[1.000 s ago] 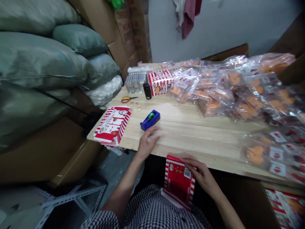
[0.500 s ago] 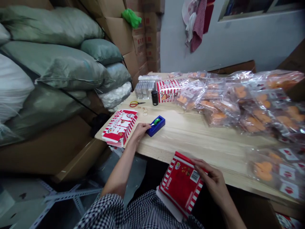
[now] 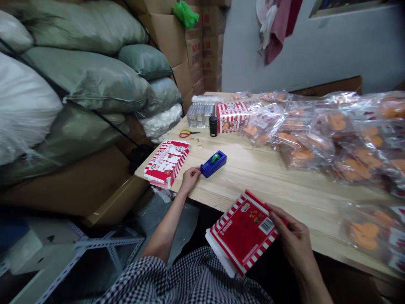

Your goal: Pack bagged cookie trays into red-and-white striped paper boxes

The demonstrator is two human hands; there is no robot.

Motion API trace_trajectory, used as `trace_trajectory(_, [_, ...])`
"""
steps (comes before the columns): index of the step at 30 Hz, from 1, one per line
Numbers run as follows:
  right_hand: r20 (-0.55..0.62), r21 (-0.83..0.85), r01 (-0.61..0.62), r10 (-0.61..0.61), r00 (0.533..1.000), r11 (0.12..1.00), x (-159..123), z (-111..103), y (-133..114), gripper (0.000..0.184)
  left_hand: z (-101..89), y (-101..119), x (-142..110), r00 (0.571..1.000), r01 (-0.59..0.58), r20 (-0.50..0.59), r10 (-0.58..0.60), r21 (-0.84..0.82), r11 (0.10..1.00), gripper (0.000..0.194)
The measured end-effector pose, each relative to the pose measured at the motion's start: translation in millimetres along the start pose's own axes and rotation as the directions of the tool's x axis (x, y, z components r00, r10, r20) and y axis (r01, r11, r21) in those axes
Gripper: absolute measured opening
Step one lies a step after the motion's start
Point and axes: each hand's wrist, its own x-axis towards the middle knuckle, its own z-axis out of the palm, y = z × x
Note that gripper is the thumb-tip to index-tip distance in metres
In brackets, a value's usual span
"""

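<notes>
My right hand (image 3: 292,236) grips the upper right edge of a red carton (image 3: 245,232) with striped borders and a barcode. The carton is tilted over my lap, in front of the table's edge, with a white flap open at its lower left end. My left hand (image 3: 190,179) is closed in a pinch at the near left end of a blue tape dispenser (image 3: 213,164), which holds a green-cored roll. The fingers are on the end of the clear tape, which barely shows. Left of that hand lies a stack of flat printed cartons (image 3: 167,160).
Scissors (image 3: 189,133), rubber bands (image 3: 200,144), a black jar (image 3: 213,126), clear plastic cases (image 3: 200,115) and a made-up striped box (image 3: 232,117) stand farther back. Bagged orange items (image 3: 297,139) cover the table's right side. Stuffed sacks (image 3: 91,80) are piled at left.
My left hand has drawn back slightly from over the dispenser to just beyond its end. My right hand still holds the carton, now turned a little. The view has shifted somewhat.
</notes>
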Motion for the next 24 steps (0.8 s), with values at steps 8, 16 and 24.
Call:
trace_trajectory(8, [-0.086, -0.08, 0.279, -0.285, 0.955, 0.957, -15.8, 26.1, -25.9, 0.02, 20.2, 58.6, -74.6, 0.996, -0.083, -0.033, 0.082, -0.017, 0.996, 0.025])
trace_trajectory(16, [-0.033, -0.297, 0.498, -0.529, 0.848, 0.815, -27.5, 55.0, -57.5, 0.028, 68.3, 144.2, -160.0, 0.978, -0.015, 0.192, 0.082, -0.325, 0.945, 0.016])
trace_trajectory(24, [0.087, -0.364, 0.565, -0.576, 0.812, 0.741, -8.3, 50.1, -52.7, 0.031, 114.6, 142.2, -151.2, 0.958, 0.126, 0.286, 0.029, -0.509, 0.852, 0.082])
